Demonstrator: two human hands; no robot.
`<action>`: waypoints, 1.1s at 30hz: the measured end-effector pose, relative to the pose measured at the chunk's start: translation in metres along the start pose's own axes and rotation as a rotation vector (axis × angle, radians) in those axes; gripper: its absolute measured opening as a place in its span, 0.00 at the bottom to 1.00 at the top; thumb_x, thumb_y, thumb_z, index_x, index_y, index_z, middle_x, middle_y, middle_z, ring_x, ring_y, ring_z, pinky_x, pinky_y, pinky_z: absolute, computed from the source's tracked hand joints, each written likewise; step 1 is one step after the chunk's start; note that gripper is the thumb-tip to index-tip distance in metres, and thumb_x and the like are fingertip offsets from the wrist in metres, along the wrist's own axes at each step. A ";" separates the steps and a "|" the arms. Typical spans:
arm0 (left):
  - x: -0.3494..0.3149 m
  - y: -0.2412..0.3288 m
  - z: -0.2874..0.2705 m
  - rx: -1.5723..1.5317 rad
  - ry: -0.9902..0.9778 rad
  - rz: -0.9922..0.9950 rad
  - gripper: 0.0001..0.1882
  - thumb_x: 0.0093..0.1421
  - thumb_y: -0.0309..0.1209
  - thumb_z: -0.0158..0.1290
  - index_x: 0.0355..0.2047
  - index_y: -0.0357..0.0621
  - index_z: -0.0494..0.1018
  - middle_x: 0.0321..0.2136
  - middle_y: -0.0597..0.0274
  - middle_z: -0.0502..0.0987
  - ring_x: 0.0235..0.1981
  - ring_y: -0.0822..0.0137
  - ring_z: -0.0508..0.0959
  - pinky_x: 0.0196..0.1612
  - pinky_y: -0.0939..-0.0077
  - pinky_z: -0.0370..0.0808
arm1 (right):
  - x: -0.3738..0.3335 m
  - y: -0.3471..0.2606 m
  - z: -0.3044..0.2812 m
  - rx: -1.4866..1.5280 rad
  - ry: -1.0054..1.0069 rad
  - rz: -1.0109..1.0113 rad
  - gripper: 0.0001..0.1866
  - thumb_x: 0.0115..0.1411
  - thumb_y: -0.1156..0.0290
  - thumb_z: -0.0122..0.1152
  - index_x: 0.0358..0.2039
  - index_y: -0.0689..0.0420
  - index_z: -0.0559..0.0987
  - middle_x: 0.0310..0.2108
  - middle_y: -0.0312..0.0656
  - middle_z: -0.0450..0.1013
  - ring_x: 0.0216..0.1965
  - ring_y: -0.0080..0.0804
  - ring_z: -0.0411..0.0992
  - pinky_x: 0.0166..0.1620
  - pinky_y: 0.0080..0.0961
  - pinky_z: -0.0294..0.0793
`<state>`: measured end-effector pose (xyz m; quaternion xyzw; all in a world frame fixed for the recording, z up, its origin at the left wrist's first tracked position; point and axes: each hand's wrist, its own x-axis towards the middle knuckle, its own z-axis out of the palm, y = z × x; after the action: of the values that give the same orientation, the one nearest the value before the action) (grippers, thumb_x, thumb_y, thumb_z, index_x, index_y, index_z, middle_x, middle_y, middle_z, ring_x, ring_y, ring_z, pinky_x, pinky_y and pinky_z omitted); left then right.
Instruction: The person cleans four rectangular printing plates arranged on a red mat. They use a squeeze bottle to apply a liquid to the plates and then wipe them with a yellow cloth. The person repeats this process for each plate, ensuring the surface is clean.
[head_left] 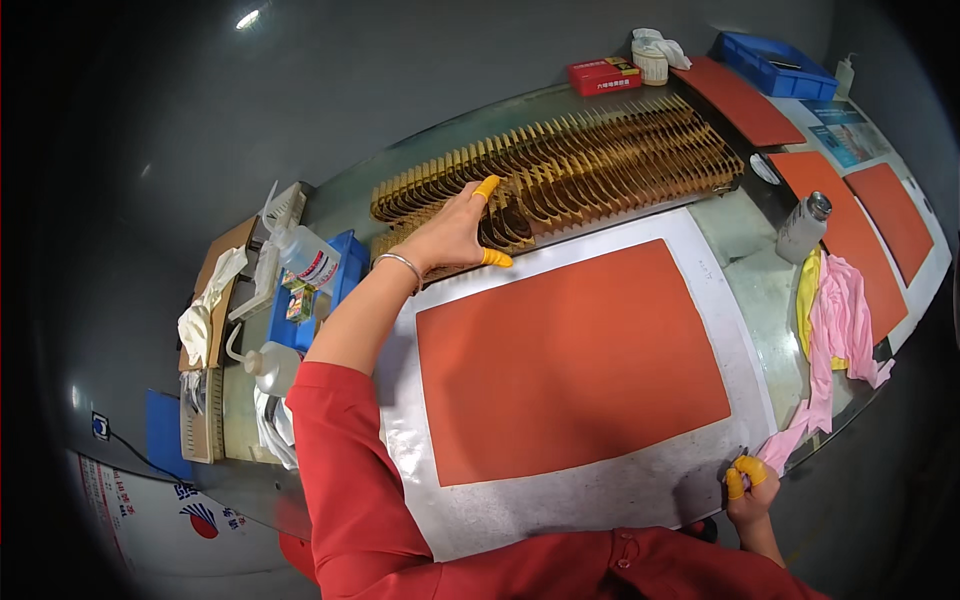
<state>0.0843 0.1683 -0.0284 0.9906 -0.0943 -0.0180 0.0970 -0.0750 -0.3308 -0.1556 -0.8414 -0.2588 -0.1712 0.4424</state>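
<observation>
My left hand (455,232) reaches over a long brown slotted rack (640,140), yellow finger covers on its thumb and forefinger. These two digits are spread wide, on either side of dark curved pieces (508,222) standing in the slots. Whether they touch a piece is too hard to make out. At the lower right, my right hand (752,490) is closed, also with yellow finger covers, around the end of a pink cloth (843,310). The cloth stretches up from it along the table edge. Between my arms lies an orange-red mat (570,360) on a white sheet (740,350).
At left, squeeze bottles (305,255) stand by a blue tray (352,262). A silver-capped bottle (803,228) is beside a yellow cloth (808,290) on the right. Behind the rack are a red box (604,76), a white tub (650,66) and a blue bin (775,68).
</observation>
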 end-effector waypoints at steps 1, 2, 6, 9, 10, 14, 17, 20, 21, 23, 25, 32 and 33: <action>0.004 0.001 -0.001 -0.028 0.010 0.000 0.62 0.38 0.53 0.66 0.62 0.34 0.43 0.61 0.41 0.50 0.63 0.48 0.50 0.64 0.65 0.52 | 0.000 0.002 -0.001 -0.018 -0.005 -0.014 0.06 0.52 0.74 0.60 0.26 0.62 0.72 0.16 0.43 0.68 0.16 0.38 0.68 0.21 0.28 0.64; 0.007 0.003 -0.002 -0.056 0.020 -0.002 0.61 0.38 0.53 0.66 0.62 0.33 0.43 0.61 0.41 0.51 0.63 0.48 0.50 0.64 0.65 0.52 | -0.001 0.002 -0.001 -0.022 0.000 -0.015 0.06 0.52 0.74 0.60 0.26 0.62 0.72 0.17 0.43 0.68 0.16 0.38 0.68 0.21 0.28 0.64; 0.013 0.010 -0.011 -0.058 -0.023 -0.012 0.60 0.39 0.52 0.66 0.61 0.32 0.44 0.60 0.41 0.52 0.62 0.48 0.52 0.63 0.64 0.54 | -0.002 0.003 0.001 -0.023 0.024 -0.010 0.06 0.54 0.73 0.59 0.25 0.62 0.73 0.16 0.40 0.68 0.16 0.31 0.66 0.21 0.23 0.62; 0.011 0.018 -0.014 -0.034 -0.089 -0.002 0.61 0.37 0.51 0.67 0.62 0.33 0.43 0.61 0.42 0.48 0.62 0.46 0.53 0.62 0.63 0.56 | -0.003 0.001 -0.002 -0.037 -0.006 0.019 0.06 0.53 0.73 0.59 0.26 0.61 0.73 0.17 0.41 0.69 0.16 0.34 0.67 0.21 0.25 0.63; 0.007 0.018 -0.014 -0.022 -0.088 0.020 0.62 0.37 0.50 0.68 0.62 0.34 0.43 0.62 0.43 0.47 0.62 0.46 0.52 0.62 0.63 0.56 | -0.004 0.000 -0.002 -0.036 -0.026 0.034 0.06 0.52 0.73 0.60 0.26 0.61 0.73 0.17 0.43 0.69 0.17 0.38 0.68 0.21 0.27 0.64; -0.004 0.003 -0.015 0.037 -0.085 0.003 0.59 0.38 0.45 0.68 0.62 0.35 0.43 0.63 0.44 0.44 0.62 0.44 0.51 0.62 0.60 0.55 | -0.002 -0.001 -0.002 -0.059 -0.012 0.018 0.06 0.53 0.73 0.60 0.26 0.61 0.73 0.16 0.42 0.68 0.16 0.37 0.67 0.21 0.27 0.63; -0.011 0.002 -0.019 0.070 -0.129 -0.062 0.52 0.42 0.35 0.64 0.61 0.33 0.45 0.63 0.44 0.44 0.61 0.44 0.52 0.62 0.60 0.54 | 0.001 -0.003 0.001 -0.013 0.019 0.023 0.07 0.53 0.72 0.60 0.26 0.62 0.73 0.15 0.42 0.68 0.15 0.36 0.67 0.21 0.27 0.63; -0.014 -0.007 -0.016 0.185 -0.096 -0.032 0.52 0.42 0.41 0.63 0.60 0.32 0.46 0.60 0.41 0.50 0.61 0.46 0.54 0.64 0.55 0.49 | 0.000 -0.001 0.001 -0.033 0.013 0.005 0.07 0.53 0.72 0.59 0.25 0.61 0.73 0.15 0.42 0.67 0.15 0.36 0.67 0.20 0.26 0.63; -0.014 -0.007 -0.015 0.172 -0.104 -0.065 0.53 0.42 0.43 0.64 0.60 0.32 0.46 0.60 0.41 0.51 0.61 0.46 0.55 0.64 0.53 0.48 | 0.000 -0.001 0.002 -0.031 0.011 0.010 0.07 0.53 0.72 0.59 0.25 0.61 0.73 0.15 0.42 0.67 0.15 0.36 0.67 0.20 0.26 0.62; -0.015 -0.001 -0.018 0.161 -0.087 -0.104 0.54 0.41 0.47 0.64 0.60 0.32 0.47 0.58 0.40 0.54 0.60 0.47 0.56 0.64 0.51 0.46 | 0.000 -0.001 0.001 -0.037 0.009 0.017 0.06 0.54 0.73 0.59 0.25 0.61 0.73 0.15 0.42 0.67 0.15 0.35 0.67 0.20 0.26 0.62; -0.018 0.003 -0.018 0.169 -0.043 -0.122 0.56 0.40 0.50 0.64 0.60 0.32 0.47 0.57 0.40 0.56 0.59 0.47 0.57 0.63 0.49 0.45 | -0.002 0.000 0.001 -0.052 -0.001 0.032 0.06 0.54 0.73 0.59 0.25 0.61 0.73 0.15 0.41 0.67 0.15 0.36 0.67 0.20 0.26 0.63; -0.017 0.003 -0.016 0.180 -0.046 -0.093 0.58 0.39 0.53 0.65 0.61 0.34 0.46 0.56 0.41 0.58 0.59 0.47 0.57 0.63 0.48 0.45 | -0.001 0.000 0.001 -0.058 0.009 0.005 0.06 0.54 0.72 0.59 0.25 0.61 0.73 0.15 0.42 0.68 0.15 0.36 0.67 0.20 0.27 0.63; -0.013 -0.002 -0.012 0.178 -0.005 -0.074 0.59 0.38 0.52 0.65 0.61 0.35 0.46 0.56 0.41 0.57 0.59 0.47 0.57 0.63 0.48 0.45 | -0.001 0.001 0.001 -0.058 0.005 0.011 0.06 0.54 0.72 0.59 0.25 0.61 0.73 0.15 0.42 0.68 0.15 0.36 0.67 0.20 0.27 0.63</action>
<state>0.0725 0.1746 -0.0171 0.9981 -0.0589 -0.0159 0.0076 -0.0754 -0.3305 -0.1571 -0.8548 -0.2482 -0.1783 0.4194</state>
